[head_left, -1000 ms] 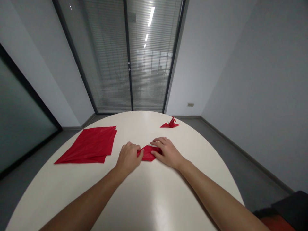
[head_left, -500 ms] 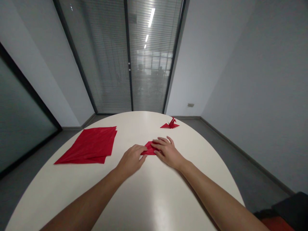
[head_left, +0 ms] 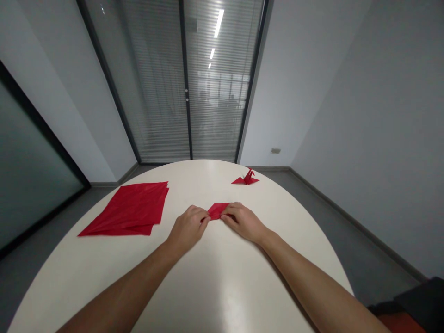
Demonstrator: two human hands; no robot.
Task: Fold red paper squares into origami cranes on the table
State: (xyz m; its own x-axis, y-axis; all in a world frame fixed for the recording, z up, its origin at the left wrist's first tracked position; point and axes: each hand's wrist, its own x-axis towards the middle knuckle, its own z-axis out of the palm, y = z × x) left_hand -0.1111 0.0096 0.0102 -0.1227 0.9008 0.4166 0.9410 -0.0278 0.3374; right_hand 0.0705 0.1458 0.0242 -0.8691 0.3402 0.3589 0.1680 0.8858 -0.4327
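Between my two hands lies a small folded piece of red paper point(head_left: 217, 210), low on the white table. My left hand point(head_left: 190, 225) pinches its left corner with thumb and fingers closed. At its right part, my right hand point(head_left: 244, 223) grips the near edge with thumb and curled fingers, covering that side of the paper. Its fold lines are too small to make out fully. A finished red paper crane point(head_left: 246, 178) stands beyond my right hand, wings spread.
Large red paper sheets point(head_left: 133, 208) lie stacked unevenly on the left of the round white table point(head_left: 222, 277). Behind the table's far edge stands a glass partition with blinds point(head_left: 159, 115). A dark chair part point(head_left: 416, 300) shows at the lower right.
My right hand's fingers, spread flat over the paper before, have curled in and now grip its near edge. My left fingers have closed tighter on the left corner.
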